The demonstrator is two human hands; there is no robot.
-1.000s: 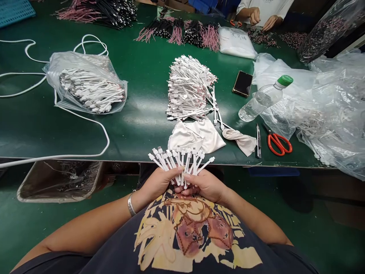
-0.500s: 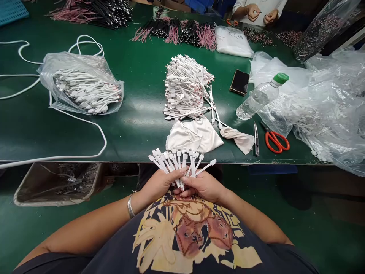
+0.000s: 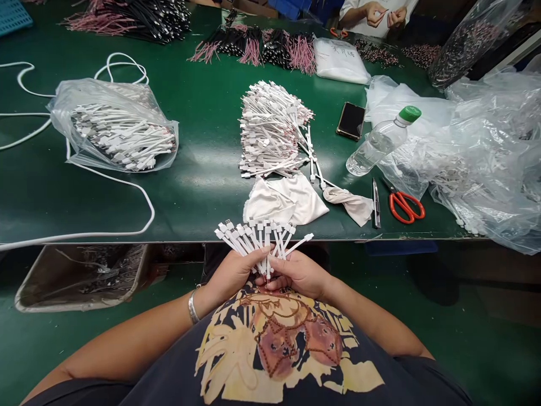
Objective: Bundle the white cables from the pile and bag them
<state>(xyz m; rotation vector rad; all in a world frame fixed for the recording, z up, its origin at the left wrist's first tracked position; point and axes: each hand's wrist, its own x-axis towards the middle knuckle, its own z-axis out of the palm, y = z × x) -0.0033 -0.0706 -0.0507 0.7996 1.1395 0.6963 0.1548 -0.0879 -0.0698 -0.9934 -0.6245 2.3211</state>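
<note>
A fanned bunch of short white USB cables (image 3: 249, 237) stands in front of the table edge, plugs up and thin reddish wire ends down. My left hand (image 3: 236, 270) is closed around the left part of the bunch, thumb across the cables. From the other side my right hand (image 3: 301, 273) grips the right part, its fingers curled under the lower ends. Both thumbs almost meet at the middle. Just beyond lies a crumpled white cloth (image 3: 287, 200), and behind it a large pile of similar white cables (image 3: 270, 132).
On the green table (image 3: 203, 197) are a bag of cables (image 3: 122, 135), phone (image 3: 350, 120), water bottle (image 3: 378, 144), cutter knife (image 3: 376, 203), red-handled scissors (image 3: 406, 206) and plastic bags (image 3: 477, 146). A bin (image 3: 80, 282) stands below left. Across the table, a person's hands (image 3: 384, 16) work.
The whole view has shifted slightly, so the table things sit a little further left. Both hands keep their hold on the bunch, with only slight finger movement.
</note>
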